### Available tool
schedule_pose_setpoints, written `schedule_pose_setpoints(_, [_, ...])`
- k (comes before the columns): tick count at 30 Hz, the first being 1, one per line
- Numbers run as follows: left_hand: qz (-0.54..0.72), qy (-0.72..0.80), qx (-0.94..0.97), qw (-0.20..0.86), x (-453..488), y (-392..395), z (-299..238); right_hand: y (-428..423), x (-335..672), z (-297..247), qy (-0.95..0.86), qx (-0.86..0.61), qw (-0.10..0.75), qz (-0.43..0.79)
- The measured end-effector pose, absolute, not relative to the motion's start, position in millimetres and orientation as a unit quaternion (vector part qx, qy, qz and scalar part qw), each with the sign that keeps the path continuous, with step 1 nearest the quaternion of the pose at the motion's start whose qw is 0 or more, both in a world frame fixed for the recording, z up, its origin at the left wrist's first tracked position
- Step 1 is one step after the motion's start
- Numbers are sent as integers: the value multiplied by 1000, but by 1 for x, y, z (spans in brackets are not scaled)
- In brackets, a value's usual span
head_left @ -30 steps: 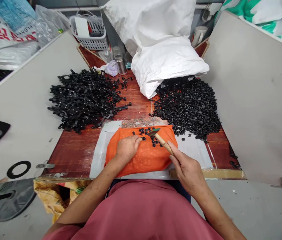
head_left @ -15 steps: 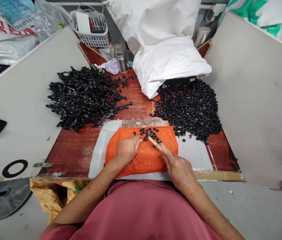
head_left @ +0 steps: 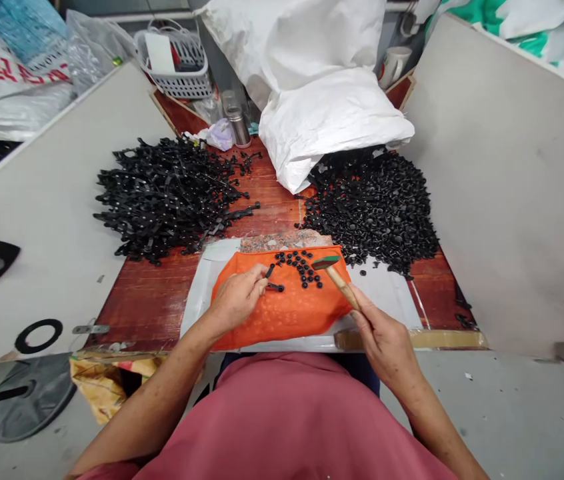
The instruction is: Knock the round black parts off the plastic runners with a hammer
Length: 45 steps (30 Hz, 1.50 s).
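Lifted off the cloth since half a second ago, the hammer (head_left: 337, 279) has swung up and to the right, its wooden handle clasped in the closed fingers of the right hand (head_left: 386, 339) and its head now poised above the far right corner of the orange cloth (head_left: 287, 317). The left hand (head_left: 235, 301) has drawn back a little to the left, and its thumb and forefinger are pinched together on a short black strip (head_left: 275, 287) lying on the cloth, just left of a loose cluster of small black round pieces (head_left: 303, 268). Judging from this, one blow looks finished and the strip is being handled between strikes. The cloth sits on a pale sheet (head_left: 197, 307) on a red-brown wooden table (head_left: 147, 300). Farther back, a heap of long black strips (head_left: 172, 193) lies on the left and a heap of black round caps (head_left: 377, 213) on the right, the latter partly under a white sack (head_left: 327, 120). A plastic basket (head_left: 172, 60) stands at the far end.
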State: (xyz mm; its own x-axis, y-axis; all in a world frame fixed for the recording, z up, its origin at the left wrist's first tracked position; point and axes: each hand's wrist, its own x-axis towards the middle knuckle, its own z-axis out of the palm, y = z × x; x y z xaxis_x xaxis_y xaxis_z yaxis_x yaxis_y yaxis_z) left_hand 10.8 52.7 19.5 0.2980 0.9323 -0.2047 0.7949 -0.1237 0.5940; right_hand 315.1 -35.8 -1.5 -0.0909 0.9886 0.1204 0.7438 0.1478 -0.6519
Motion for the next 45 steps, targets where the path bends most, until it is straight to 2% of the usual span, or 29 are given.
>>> schedule_pose_setpoints(4, [61,543,780,304,29,52,20,-55,331,-13,-670,-651,259,244])
schedule_pose_setpoints(15, [65,559,779,277,63,59,-2,-76,325,-33,-650,-675,226,267])
schedule_pose_setpoints(28, [18,554,802,220,68,60,4,-76,325,-32,-649,-676,228,263])
schedule_pose_setpoints(45, [67,519,775,354,56,75,-1,-76,325,-34,-646,-676,212,284])
